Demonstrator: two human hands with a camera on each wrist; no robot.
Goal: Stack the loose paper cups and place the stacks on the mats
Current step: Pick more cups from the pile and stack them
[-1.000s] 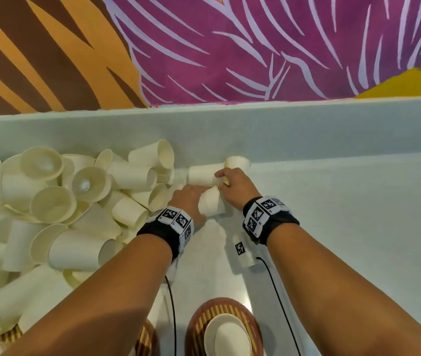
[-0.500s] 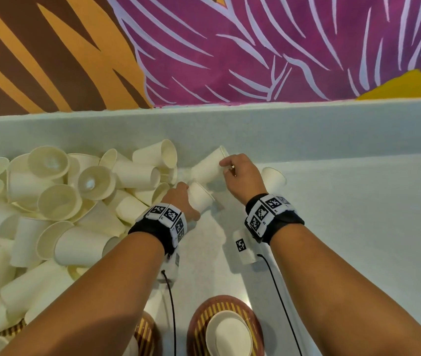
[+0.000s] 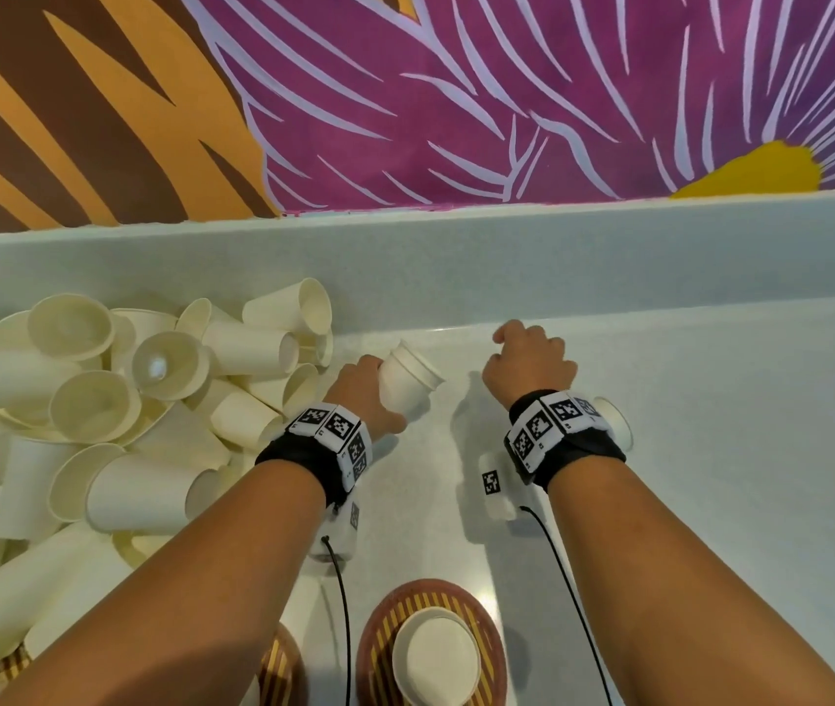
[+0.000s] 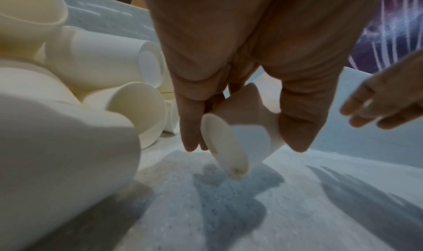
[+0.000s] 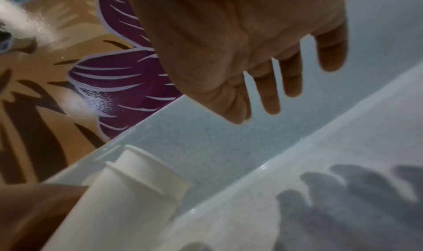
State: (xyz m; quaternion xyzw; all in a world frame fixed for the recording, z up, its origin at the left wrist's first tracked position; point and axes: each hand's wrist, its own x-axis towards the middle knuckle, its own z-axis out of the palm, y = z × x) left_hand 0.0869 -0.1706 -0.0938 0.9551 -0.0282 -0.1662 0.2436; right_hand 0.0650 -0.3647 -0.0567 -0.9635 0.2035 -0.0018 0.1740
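My left hand (image 3: 372,387) grips a short stack of two nested white paper cups (image 3: 410,382), tilted with the rims pointing right and the base near the counter. The left wrist view shows thumb and fingers wrapped round this stack (image 4: 238,142). My right hand (image 3: 525,361) hovers just right of it, holding nothing, its fingers (image 5: 270,95) hanging loose and spread. The nested rims (image 5: 146,175) show at the lower left of the right wrist view. A big pile of loose cups (image 3: 100,425) fills the left side. One round striped mat (image 3: 372,649) near me carries a cup stack (image 3: 436,654).
A single loose cup (image 3: 616,425) lies on its side behind my right wrist. A second striped mat (image 3: 280,670) peeks out under my left forearm. The pale counter (image 3: 711,476) ends at a low upstand against the painted wall.
My right hand pushed a cup into the one in my left hand, let go and drew away to the right. The left hand now holds both cups nested.
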